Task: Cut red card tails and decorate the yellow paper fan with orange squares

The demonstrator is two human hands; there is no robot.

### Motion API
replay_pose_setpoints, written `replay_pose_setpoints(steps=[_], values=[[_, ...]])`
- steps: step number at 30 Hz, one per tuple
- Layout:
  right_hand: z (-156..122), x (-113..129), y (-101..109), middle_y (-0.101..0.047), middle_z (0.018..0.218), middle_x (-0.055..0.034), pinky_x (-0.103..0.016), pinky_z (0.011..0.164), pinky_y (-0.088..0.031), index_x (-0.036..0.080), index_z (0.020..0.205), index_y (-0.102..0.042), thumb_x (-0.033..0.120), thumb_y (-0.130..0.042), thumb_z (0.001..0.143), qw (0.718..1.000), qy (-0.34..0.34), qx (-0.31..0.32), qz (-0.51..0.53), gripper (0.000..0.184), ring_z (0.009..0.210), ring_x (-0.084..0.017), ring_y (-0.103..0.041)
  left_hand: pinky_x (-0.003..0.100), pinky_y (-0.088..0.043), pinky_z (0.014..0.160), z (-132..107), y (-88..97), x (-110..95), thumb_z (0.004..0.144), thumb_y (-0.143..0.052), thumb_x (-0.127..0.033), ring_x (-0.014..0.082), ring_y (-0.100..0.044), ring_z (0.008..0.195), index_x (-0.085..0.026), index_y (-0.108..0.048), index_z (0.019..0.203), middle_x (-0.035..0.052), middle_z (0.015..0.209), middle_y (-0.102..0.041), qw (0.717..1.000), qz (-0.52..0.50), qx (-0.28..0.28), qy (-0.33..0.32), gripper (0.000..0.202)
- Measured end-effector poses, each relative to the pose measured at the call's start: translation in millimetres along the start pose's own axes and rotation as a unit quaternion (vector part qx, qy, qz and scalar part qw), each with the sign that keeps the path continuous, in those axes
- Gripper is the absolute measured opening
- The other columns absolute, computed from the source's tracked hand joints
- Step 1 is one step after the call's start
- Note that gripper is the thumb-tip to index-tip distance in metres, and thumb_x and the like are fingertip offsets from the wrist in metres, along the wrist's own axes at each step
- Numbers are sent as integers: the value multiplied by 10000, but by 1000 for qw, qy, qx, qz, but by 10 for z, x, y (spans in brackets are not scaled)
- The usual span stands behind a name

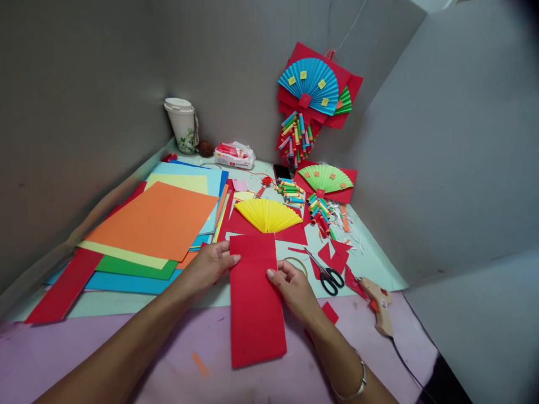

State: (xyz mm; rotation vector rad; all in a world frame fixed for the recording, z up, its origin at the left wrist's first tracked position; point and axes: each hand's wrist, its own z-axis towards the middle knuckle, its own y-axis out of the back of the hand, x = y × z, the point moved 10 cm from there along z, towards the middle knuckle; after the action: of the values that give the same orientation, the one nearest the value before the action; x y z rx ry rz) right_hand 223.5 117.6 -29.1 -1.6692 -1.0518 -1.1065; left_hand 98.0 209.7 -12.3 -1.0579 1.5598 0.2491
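Note:
A long folded red paper sheet (255, 303) lies lengthwise on the table in front of me. My left hand (210, 265) pinches its upper left edge, thumb on top. On the other side, my right hand (292, 287) grips the right edge, thumb pressed on the paper. Just beyond the sheet rests a yellow pleated paper fan (266, 216) on a red backing. Black-handled scissors (326, 275) lie right of my right hand, next to a tape roll (297, 261).
A stack of coloured paper sheets (155, 221) covers the left of the table. A glue gun (381, 306) lies at the right. A green fan (326, 178) with paper rolls, red scraps, a tissue pack (234, 155) and a lidded cup (182, 125) sit farther back. A blue fan decoration (309, 84) hangs on the wall.

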Motion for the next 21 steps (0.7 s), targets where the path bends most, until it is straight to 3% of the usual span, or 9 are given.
replay_pose_setpoints(steps=[6, 12, 15, 21], values=[[18, -2, 105, -631, 610, 40, -224, 523, -433, 185, 781, -633, 494, -780, 747, 999, 6, -52, 3, 344, 528, -117, -564, 377, -580, 838, -9, -65, 9, 817, -730, -249, 294, -734, 998, -153, -701, 1117, 140, 1061, -778, 1000, -22, 19, 4, 316], [39, -46, 165, -673, 655, 21, -235, 545, -448, 190, 817, -636, 495, -770, 761, 998, 9, -64, 24, 338, 550, -127, -586, 313, -593, 759, 37, 136, 27, 820, -680, -142, 238, -757, 864, -139, -709, 890, 125, 914, -786, 995, -85, -51, -5, 76], [42, -71, 174, -654, 635, 30, -248, 562, -461, 195, 838, -642, 492, -765, 768, 997, 9, -67, 21, 329, 554, -134, -586, 304, -592, 746, 39, 146, 35, 802, -658, -93, 223, -758, 824, -130, -693, 903, 120, 889, -784, 995, -78, -60, -2, 114], [55, -89, 169, -613, 595, 47, -254, 564, -466, 202, 832, -642, 485, -766, 766, 997, 10, -70, 15, 316, 517, -123, -542, 289, -577, 766, 65, 88, 115, 806, -693, -146, 205, -753, 834, -136, -658, 984, 108, 942, -786, 998, -36, -52, 22, 181]])
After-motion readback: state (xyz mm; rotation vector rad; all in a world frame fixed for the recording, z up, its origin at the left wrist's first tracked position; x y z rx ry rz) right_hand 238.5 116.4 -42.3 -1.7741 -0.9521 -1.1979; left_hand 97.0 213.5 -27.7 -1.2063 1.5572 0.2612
